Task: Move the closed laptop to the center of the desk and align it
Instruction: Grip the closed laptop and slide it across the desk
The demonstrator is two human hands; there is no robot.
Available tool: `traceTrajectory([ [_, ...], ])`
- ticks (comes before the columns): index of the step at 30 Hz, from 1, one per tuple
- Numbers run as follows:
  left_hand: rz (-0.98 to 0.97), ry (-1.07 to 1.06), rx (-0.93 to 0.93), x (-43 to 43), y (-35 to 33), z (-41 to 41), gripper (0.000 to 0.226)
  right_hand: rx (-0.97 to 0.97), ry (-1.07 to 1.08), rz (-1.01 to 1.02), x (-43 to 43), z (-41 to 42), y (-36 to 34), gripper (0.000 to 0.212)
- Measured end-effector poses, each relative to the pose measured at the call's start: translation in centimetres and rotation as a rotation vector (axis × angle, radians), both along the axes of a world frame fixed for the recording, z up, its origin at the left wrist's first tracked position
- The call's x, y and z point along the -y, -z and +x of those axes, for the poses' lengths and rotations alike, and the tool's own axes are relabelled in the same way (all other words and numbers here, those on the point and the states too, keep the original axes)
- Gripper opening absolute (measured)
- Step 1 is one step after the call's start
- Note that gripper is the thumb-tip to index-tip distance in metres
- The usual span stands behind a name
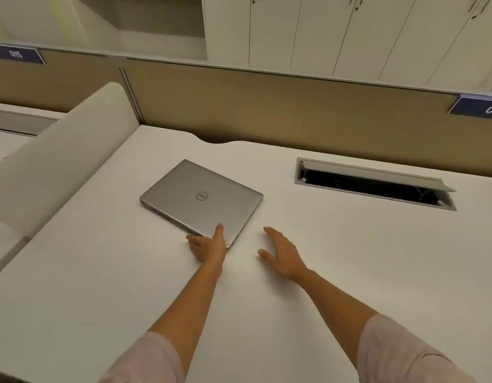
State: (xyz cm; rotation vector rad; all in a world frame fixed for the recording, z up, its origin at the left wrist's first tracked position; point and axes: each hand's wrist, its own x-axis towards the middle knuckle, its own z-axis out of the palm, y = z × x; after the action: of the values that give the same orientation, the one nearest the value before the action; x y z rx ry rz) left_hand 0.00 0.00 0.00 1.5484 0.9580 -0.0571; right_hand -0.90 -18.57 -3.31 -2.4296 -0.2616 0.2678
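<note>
Head cam: closed silver laptop (202,199) lies flat on the white desk (101,272), left of centre, skewed w/ one corner pointing near. Left hand (208,246) grips that near corner, thumb on the lid, fingers curled at the edge. Right hand (282,254) is open, fingers spread, just right of the laptop, not touching it. Open cable hatch (374,185) sits far right.

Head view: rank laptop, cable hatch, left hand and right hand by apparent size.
1. Cable hatch and laptop: similar spans, too close to rank.
2. Right hand and left hand: about alike, left partly curled at the laptop's corner.
</note>
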Motion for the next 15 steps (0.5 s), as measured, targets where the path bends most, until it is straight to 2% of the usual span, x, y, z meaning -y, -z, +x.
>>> traceTrajectory([
  [3,-0.108,-0.104,-0.075,-0.4,-0.8,1.7,0.104,-0.021,0.023,0.029,-0.6,1.4,0.0,0.064],
  [9,-0.501,-0.304,0.016,-1.9,-2.0,4.2,0.099,-0.021,0.057,0.028,-1.7,2.9,0.5,0.062],
  [12,-0.567,-0.335,0.026,-2.9,-2.4,4.6,0.100,0.020,0.046,0.012,-1.8,2.5,1.6,0.063],
  [15,-0.685,-0.272,0.104,-4.0,-2.9,4.8,0.090,0.067,0.055,-0.005,-1.9,1.9,2.5,0.060],
])
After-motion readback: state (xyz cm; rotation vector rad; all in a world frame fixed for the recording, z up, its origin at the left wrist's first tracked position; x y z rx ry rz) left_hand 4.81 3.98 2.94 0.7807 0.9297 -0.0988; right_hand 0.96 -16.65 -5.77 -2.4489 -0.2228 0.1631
